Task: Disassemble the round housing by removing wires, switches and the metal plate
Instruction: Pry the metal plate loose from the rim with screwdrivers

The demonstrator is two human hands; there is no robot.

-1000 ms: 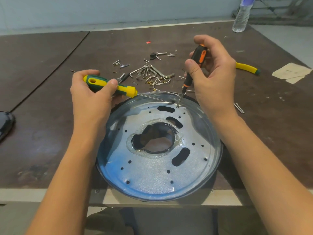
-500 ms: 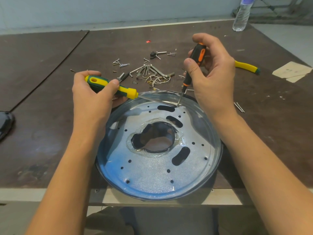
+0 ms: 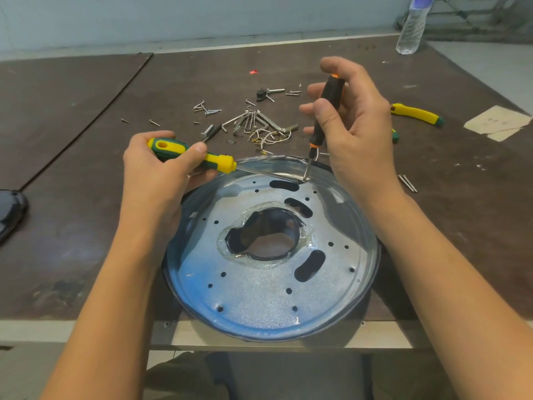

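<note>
The round housing (image 3: 357, 215) lies at the table's near edge, and a galvanised metal plate (image 3: 253, 293) with holes, slots and a ragged centre opening fills it. My left hand (image 3: 161, 174) grips a yellow-green screwdriver (image 3: 196, 157) lying almost flat, its shaft reaching right across the plate's far rim. My right hand (image 3: 354, 134) holds a black-orange screwdriver (image 3: 326, 111) nearly upright. Both tips meet at the plate's far edge beside a slot, near the housing wall.
Loose screws (image 3: 207, 109), hex keys (image 3: 253, 122), bits of wire (image 3: 271, 138) and a small black part (image 3: 261, 95) lie behind the housing. A yellow-handled tool (image 3: 415, 114) and paper scrap (image 3: 496, 122) sit to the right, a water bottle (image 3: 411, 27) far back, a dark object (image 3: 11, 209) at left.
My right hand has shifted its grip on the black-orange screwdriver, fingers spreading and the handle standing more upright. The left hand and its screwdriver stay about where they were.
</note>
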